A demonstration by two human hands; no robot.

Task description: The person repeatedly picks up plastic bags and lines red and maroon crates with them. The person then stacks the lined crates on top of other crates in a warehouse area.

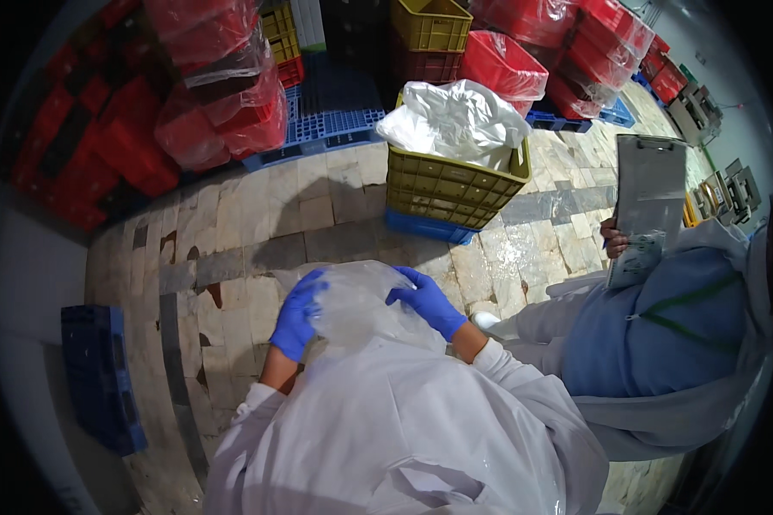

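Both hands wear blue gloves. My left hand (301,317) grips the left side of a translucent plastic bag (359,302), held in front of my white coat. On the bag's right side, my right hand (430,302) pinches the film between thumb and fingers. The bag's lower part merges with the coat, so its full extent is hard to see. Beyond my hands stands an olive-yellow plastic crate (451,187) with a crumpled whitish plastic liner (457,122) bulging over its rim. Beneath that crate is a blue plastic base or crate (428,226).
To the right, a person (650,328) in blue and white holds a clipboard (650,174). Red crates (232,122) wrapped in plastic film are stacked by a blue pallet (335,122). Another blue pallet (100,380) leans at left. The tiled floor (509,257) looks wet in places.
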